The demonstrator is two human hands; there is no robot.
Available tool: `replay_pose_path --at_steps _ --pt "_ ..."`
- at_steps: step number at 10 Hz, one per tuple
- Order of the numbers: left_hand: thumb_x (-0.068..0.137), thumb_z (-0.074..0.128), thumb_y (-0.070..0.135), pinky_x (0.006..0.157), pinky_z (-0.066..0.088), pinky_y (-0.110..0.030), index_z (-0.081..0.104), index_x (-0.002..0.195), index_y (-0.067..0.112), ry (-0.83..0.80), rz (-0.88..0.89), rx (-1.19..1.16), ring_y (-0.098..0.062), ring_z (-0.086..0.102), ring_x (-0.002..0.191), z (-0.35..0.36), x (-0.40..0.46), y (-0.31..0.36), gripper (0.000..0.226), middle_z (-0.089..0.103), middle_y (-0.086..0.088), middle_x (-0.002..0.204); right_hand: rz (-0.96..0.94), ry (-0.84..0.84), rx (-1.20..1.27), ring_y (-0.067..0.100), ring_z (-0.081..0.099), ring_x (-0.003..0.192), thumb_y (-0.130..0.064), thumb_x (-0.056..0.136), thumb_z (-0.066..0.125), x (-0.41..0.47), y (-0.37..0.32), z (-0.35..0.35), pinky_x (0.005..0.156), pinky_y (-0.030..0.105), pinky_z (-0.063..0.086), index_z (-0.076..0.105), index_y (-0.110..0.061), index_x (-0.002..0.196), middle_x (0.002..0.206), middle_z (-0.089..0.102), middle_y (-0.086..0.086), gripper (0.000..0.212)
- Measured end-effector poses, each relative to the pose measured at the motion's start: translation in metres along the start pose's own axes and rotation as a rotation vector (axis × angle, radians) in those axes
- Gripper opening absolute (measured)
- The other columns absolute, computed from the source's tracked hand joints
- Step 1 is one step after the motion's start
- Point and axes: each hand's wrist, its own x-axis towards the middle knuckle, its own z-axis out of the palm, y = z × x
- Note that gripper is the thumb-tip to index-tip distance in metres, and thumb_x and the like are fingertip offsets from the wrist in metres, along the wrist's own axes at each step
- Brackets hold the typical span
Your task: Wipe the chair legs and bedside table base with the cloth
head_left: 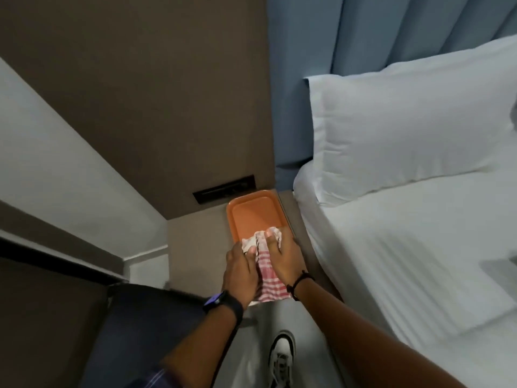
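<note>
cloth (pixel 265 273): red-and-white checked, pretty crumpled, bunched whiter at the far end where it overlaps the near rim of the orange tray (pixel 253 211); the rest trails back toward you over the tabletop (pixel 195 239) edge
where it is: on the bedside table, between your two hands, right beside the bed (pixel 405 247)
left hand (pixel 242 273): fingers (pixel 253 250) curled down and gripping the cloth's left side, dark watch on the wrist
right hand (pixel 285 259): fingers pressed onto the bunched end, closed around the fabric, black cord bracelet on the wrist
hidden: the middle of the cloth sits under your palms, so you can't see how it's folded there
cut off: the table base is out of sight below the top; only one white shoe (pixel 282 357) shows on the floor
hard to make out: the dark panel (pixel 223 189) on the wall behind the tray is blurry, can't tell what it is
</note>
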Motion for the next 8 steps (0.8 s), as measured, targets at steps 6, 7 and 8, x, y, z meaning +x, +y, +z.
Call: replay_pose_path --at_steps 6,7,8 --pt "0.104 0.04 0.034 0.114 0.037 -0.047 0.026 0.155 0.011 -0.129 -0.127 0.221 -0.041 0.048 0.129 0.141 0.25 -0.164 0.057 0.03 -0.023 0.151 0.157 -0.316 -0.628 0.045 0.046 0.147 -0.017 0.113 0.052 0.251 0.172 0.1 0.121 0.048 0.036 0.05 0.0 0.151 0.157 0.048 0.027 0.042" --pt "0.104 0.036 0.034 0.111 0.04 -0.046 0.027 0.155 0.01 -0.113 -0.068 0.295 -0.039 0.051 0.125 0.138 0.249 -0.161 0.057 0.037 -0.022 0.147 0.101 -0.383 -0.785 0.044 0.045 0.145 -0.023 0.117 0.043 0.254 0.177 0.098 0.12 0.048 0.033 0.042 -0.001 0.156 0.16 0.046 0.026 0.045" --pt "0.103 0.031 0.038 0.109 0.041 -0.043 0.026 0.155 0.016 -0.109 0.024 0.407 -0.033 0.047 0.128 0.126 0.241 -0.154 0.056 0.042 -0.015 0.148 0.059 -0.283 -0.792 0.045 0.048 0.139 -0.031 0.116 0.044 0.253 0.177 0.096 0.117 0.051 0.039 0.038 -0.006 0.161 0.158 0.047 0.023 0.052"
